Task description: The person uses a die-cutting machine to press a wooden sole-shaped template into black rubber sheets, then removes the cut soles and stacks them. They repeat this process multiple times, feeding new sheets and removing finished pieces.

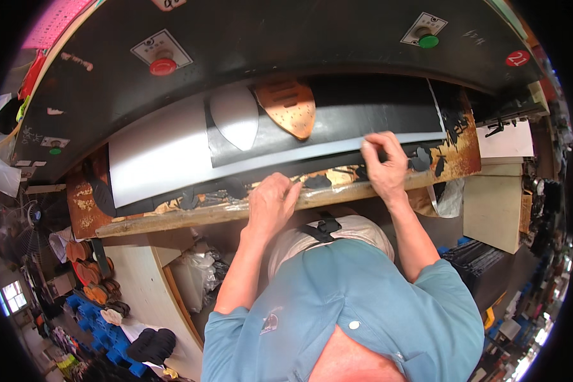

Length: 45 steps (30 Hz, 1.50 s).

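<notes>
My left hand (272,202) is at the table's worn front edge, its fingers bent and close together. Its fingertips come near the front border of the sheets, and I cannot make out what they hold, if anything. Farther right, my right hand (388,167) has thumb and forefinger brought together in a pinch beside the pale strip of sheet; what lies between them is hidden. In front of both hands a black sheet (356,111) lies over a white sheet (162,149). A white pointed oval (235,118) shows beside a spotted orange-brown pointed piece with dark slots (296,113).
A dark machine panel (286,38) rises over the far side, with a red button (163,65) and a green button (428,41). Black scraps (318,182) litter the wooden edge (216,218). A pale cabinet (493,207) stands right; a fan (37,219) stands left.
</notes>
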{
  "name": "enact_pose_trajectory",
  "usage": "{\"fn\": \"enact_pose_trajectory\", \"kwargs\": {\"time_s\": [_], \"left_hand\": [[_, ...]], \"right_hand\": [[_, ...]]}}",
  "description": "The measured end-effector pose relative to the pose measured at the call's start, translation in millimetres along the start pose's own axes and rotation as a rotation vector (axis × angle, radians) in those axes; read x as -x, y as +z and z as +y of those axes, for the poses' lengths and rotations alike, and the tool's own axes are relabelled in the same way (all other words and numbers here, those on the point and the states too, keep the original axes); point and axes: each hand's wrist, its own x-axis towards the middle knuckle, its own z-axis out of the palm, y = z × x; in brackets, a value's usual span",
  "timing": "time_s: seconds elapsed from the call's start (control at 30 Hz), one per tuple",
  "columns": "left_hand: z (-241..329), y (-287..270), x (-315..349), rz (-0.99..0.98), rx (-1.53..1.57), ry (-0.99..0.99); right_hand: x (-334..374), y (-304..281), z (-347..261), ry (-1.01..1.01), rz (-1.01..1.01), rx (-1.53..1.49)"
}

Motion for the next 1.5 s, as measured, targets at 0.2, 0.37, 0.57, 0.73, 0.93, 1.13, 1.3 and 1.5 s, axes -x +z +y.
{"fn": "enact_pose_trajectory", "kwargs": {"time_s": [0.2, 0.37, 0.57, 0.73, 0.93, 1.13, 1.3, 1.5], "left_hand": [[0.8, -33.4, -32.2, 0.272, 0.151, 0.028], [-31.8, -12.7, -34.9, 0.219, -0.216, 0.104], [-34.3, 1.6, 14.7, 0.189, -0.259, 0.116], [3.6, -6.6, 26.1, 0.173, -0.155, 0.089], [64.5, 32.3, 55.3, -0.161, 0.687, -0.056], [60.5, 44.5, 54.3, -0.122, 1.112, -0.435], [77.5, 49.3, 51.9, -0.009, 0.992, -0.283], [81.1, 47.2, 47.0, -0.084, 0.932, -0.259]], "right_hand": [[-21.0, 82.1, -57.4, -0.075, -0.327, 0.167], [11.1, 104.1, -73.9, -0.136, -0.368, 0.354], [25.8, 47.6, -75.2, 0.164, -0.429, -0.208], [52.7, 12.0, -79.9, 0.472, -0.415, -0.711], [63.8, 16.2, -74.1, 0.507, -0.360, -0.797], [57.4, 10.4, -68.2, 0.532, -0.367, -0.874], [57.5, 8.9, -64.2, 0.531, -0.342, -0.918], [56.6, 6.0, -59.6, 0.563, -0.330, -0.994]]}}
